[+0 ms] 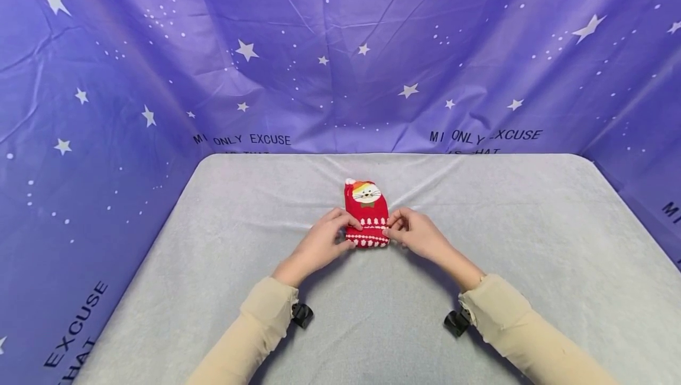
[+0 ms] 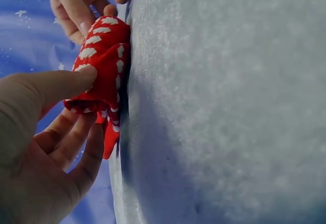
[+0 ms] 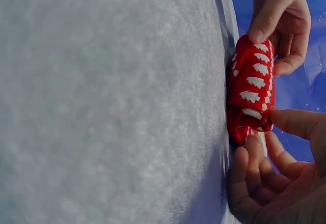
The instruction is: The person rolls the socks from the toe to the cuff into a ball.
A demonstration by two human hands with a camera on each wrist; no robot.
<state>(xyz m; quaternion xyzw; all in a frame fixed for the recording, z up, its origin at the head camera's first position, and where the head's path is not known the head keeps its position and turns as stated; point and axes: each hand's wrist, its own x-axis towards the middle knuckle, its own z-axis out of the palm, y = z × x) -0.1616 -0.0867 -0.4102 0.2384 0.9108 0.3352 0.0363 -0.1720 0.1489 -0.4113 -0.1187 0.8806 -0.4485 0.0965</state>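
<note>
Two beige sleeves (image 1: 250, 337) reach forward over the grey tabletop (image 1: 532, 267) as we pinch the near end of a folded red sock (image 1: 367, 219): our left hand (image 1: 321, 243) with thumb on top and fingers curled beneath, our right hand (image 1: 417, 234) likewise at the other edge. Beyond, the sock's cat face points toward a purple starred backdrop (image 1: 319, 48)
</note>
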